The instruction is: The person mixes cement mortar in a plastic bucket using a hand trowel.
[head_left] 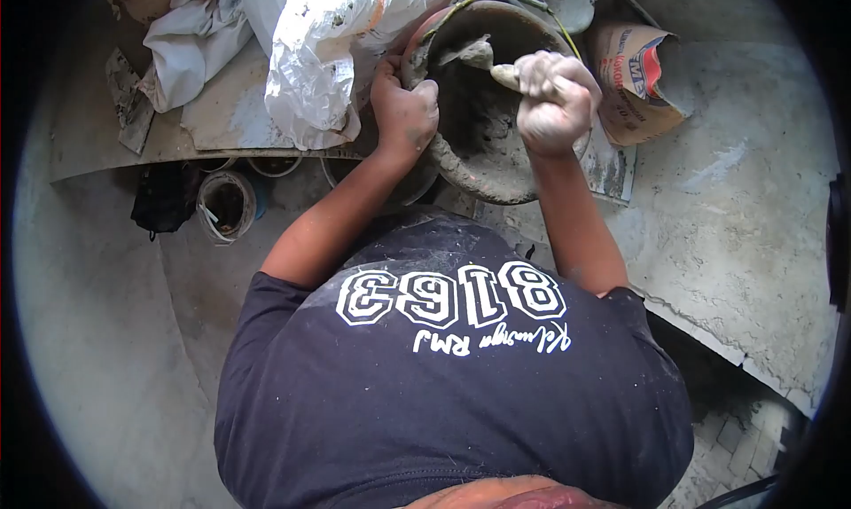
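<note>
My left hand (405, 110) is closed on the left rim of a round, mortar-crusted bucket (483, 186). Over the bucket's right side, my right hand (554, 103) is a fist around the handle of a small trowel (472, 53). The trowel's blade points left inside the bucket and is coated in wet grey mortar. More grey mortar (486, 123) lines the inside wall and lies below my right hand. Part of the trowel's handle is hidden by my fingers.
White plastic sacking (324, 57) bunches against the bucket's left. A torn paper cement bag (634, 88) stands at its right. Below the worktop (230, 123), a small pail (226, 207) sits beside a black bag (165, 199). A thin yellow-green strip (470, 2) arches over the bucket.
</note>
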`<state>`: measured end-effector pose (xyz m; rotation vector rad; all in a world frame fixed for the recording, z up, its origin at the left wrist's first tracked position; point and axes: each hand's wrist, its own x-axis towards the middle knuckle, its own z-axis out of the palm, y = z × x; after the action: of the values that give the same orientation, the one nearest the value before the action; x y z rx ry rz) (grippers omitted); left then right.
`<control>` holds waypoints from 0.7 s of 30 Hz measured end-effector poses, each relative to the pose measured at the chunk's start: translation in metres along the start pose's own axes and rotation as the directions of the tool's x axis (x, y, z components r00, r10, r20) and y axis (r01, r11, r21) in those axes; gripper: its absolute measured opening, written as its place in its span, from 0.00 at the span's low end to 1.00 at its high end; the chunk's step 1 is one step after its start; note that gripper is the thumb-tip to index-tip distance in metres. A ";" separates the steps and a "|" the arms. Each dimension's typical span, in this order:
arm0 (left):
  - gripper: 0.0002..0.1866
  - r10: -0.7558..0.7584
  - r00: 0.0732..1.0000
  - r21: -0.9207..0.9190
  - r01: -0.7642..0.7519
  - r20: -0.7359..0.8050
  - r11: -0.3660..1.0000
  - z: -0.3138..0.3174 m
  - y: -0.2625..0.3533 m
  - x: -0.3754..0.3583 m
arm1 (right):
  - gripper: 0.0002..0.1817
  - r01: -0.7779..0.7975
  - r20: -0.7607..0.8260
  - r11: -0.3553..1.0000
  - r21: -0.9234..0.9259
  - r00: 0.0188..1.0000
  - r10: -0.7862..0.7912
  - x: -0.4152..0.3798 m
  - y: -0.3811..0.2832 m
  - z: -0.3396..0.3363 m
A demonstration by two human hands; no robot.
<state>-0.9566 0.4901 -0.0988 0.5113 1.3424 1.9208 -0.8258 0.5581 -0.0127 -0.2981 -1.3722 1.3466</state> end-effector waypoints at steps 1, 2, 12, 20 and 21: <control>0.14 -0.061 0.998 -0.006 0.061 0.009 0.998 -0.001 0.000 0.000 | 0.08 -0.011 -0.009 1.000 0.014 1.000 0.011 0.004 0.009 -0.001; 0.14 -0.064 0.998 -0.006 0.064 -0.001 0.998 -0.001 0.001 0.002 | 0.08 -0.030 0.034 0.999 0.024 0.999 0.029 0.006 0.013 -0.005; 0.16 0.008 1.000 0.127 -0.004 -0.026 0.992 -0.005 -0.007 0.000 | 0.07 -0.359 0.149 0.931 -0.060 0.919 0.364 -0.006 0.007 -0.042; 0.19 0.063 0.997 0.168 -0.053 -0.053 0.984 0.000 0.005 -0.003 | 0.08 -0.416 -0.041 0.907 -0.061 0.909 0.414 -0.073 -0.045 -0.061; 0.18 0.116 0.993 0.144 -0.111 -0.026 0.983 -0.001 -0.002 0.001 | 0.08 -0.385 -0.060 0.921 -0.055 0.922 0.382 -0.079 -0.054 -0.057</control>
<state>-0.9576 0.4903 -0.1007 0.6395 1.5096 1.9410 -0.7273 0.5089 -0.0258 -0.6687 -1.3642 1.6042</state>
